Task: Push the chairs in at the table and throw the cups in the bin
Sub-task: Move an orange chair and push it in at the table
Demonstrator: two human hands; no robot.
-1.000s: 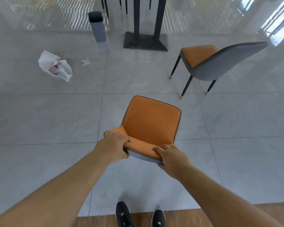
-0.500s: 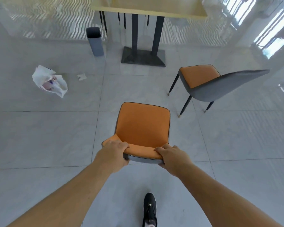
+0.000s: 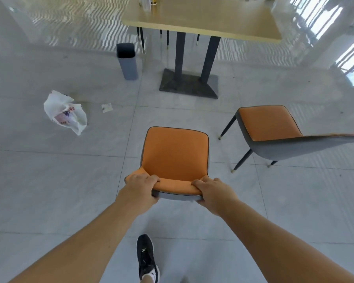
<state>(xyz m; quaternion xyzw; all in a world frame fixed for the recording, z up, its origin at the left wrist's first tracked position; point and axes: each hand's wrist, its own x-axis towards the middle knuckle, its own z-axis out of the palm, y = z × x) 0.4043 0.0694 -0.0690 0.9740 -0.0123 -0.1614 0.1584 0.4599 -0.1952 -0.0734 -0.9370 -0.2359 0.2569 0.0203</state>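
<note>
An orange-seated chair (image 3: 175,154) with a grey shell stands on the tiled floor right in front of me. My left hand (image 3: 140,185) grips the left end of its backrest top and my right hand (image 3: 214,190) grips the right end. Beyond it is a pale wooden table (image 3: 208,19) on a black pedestal base (image 3: 189,83). A second orange chair (image 3: 274,129) sits to the right, turned sideways, apart from the table. A grey bin (image 3: 127,61) stands left of the table base. A clear cup and a yellow cup (image 3: 149,3) show at the table's far edge.
A crumpled white plastic bag (image 3: 66,112) and a small paper scrap (image 3: 107,107) lie on the floor at left. My black shoe (image 3: 146,260) is stepping forward below the chair. Legs of other chairs show behind the table. Bright windows are at right.
I have walked forward with the chair held in both hands. The table, bin and second chair are nearer, and the tabletop has come into view.
</note>
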